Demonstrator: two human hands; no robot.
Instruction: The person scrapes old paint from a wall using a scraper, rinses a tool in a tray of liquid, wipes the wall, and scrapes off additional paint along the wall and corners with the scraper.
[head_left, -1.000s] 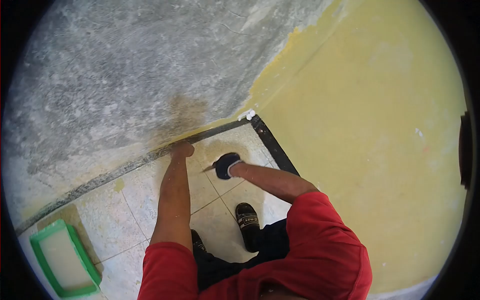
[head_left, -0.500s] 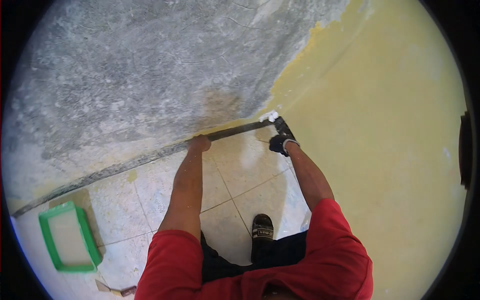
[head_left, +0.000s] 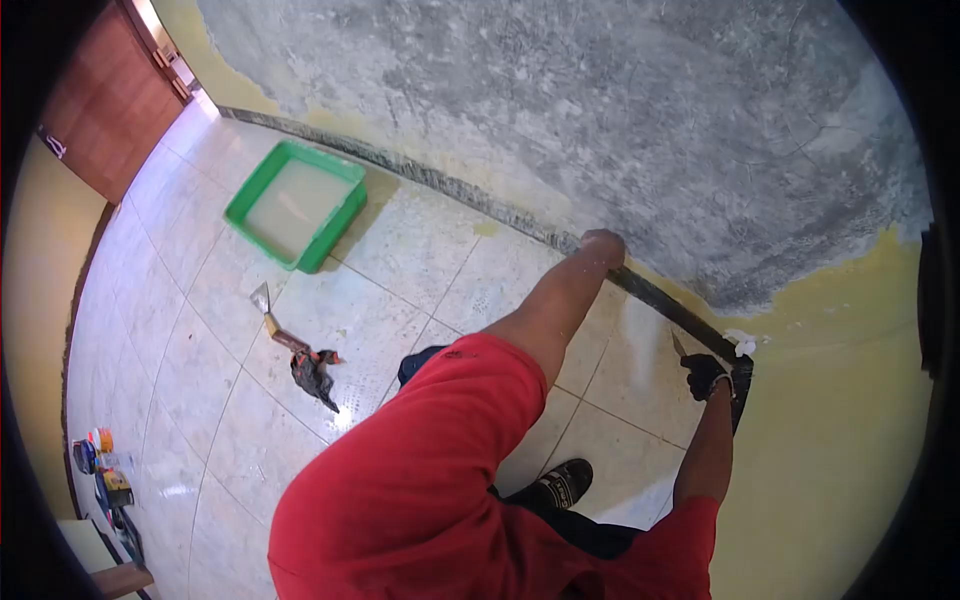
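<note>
Right hand [head_left: 705,377]: gloved, closed round a thin-bladed tool [head_left: 679,344] near the skirting [head_left: 675,317] corner. Left hand [head_left: 603,247]: bare, at the skirting; can't tell finger state. Green tray [head_left: 335,226] with cloudy liquid on floor [head_left: 390,262], scraper [head_left: 272,322] nearby.

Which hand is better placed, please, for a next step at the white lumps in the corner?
Probably the right. The gloved right hand grips a thin tool close to the white lumps. The left hand is farther away, at the dark strip along the wall.
</note>
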